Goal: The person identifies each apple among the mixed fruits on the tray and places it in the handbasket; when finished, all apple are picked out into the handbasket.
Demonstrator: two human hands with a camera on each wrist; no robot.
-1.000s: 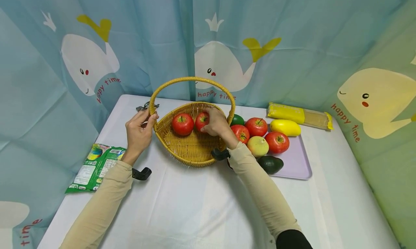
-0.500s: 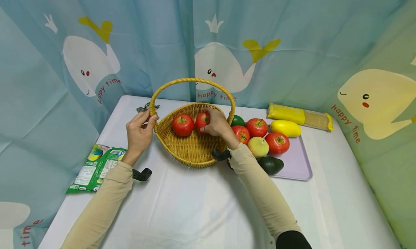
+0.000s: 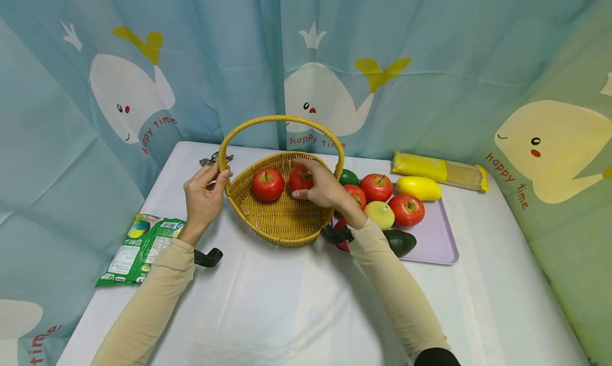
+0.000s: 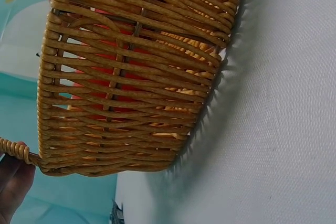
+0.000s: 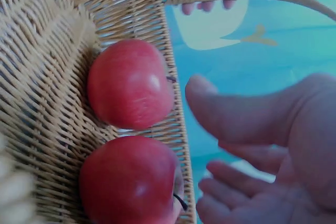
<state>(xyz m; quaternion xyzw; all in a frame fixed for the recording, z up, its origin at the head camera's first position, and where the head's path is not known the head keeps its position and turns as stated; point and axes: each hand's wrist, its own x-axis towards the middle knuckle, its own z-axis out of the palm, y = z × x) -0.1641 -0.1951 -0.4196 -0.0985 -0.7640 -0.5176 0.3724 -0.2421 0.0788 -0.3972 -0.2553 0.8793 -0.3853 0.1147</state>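
Note:
My left hand (image 3: 204,197) pinches the base of the handle of a yellow wicker basket (image 3: 279,222) at its left end. Inside that basket lie two red apples, a left apple (image 3: 268,184) and a right apple (image 3: 299,180), side by side near the back wall. Over the right apple hovers my right hand (image 3: 326,189), thumb and fingers spread. In the right wrist view a gap shows between this hand (image 5: 294,129) and the apples, and nothing is in its grasp. Through the weave in the left wrist view, red shows behind the basket wall (image 4: 131,66).
Right of the basket, a lilac tray (image 3: 442,244) holds several apples, a pale round fruit (image 3: 380,215), a yellow fruit (image 3: 419,188) and an avocado (image 3: 400,242). A yellow noodle packet (image 3: 440,172) lies behind it. A green snack bag (image 3: 138,252) lies at left.
My right hand has let go of the right apple, spread its fingers and drawn back slightly to the right. The apple stays in the basket. My left hand keeps its hold on the handle.

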